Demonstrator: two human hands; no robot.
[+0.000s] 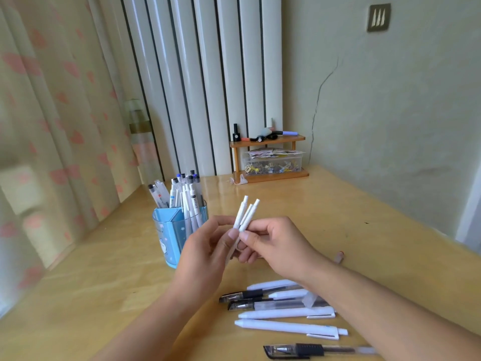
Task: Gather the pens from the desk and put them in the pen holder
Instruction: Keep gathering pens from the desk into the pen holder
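Observation:
Two white pens (244, 213) stand tilted above the wooden desk (325, 217), held between both hands. My left hand (205, 254) grips their lower part from the left, and my right hand (276, 243) pinches them from the right. Just left of the hands stands the blue pen holder (169, 230), filled with several pens. More pens lie on the desk near me: several white ones (286, 325) and black-grip clear ones (294, 350), partly hidden under my right forearm.
A small wooden shelf (268, 175) with a clear box of clips stands at the desk's back edge by the radiator. A curtain hangs at the left. A small pinkish object (339, 256) lies on the desk right of my right wrist.

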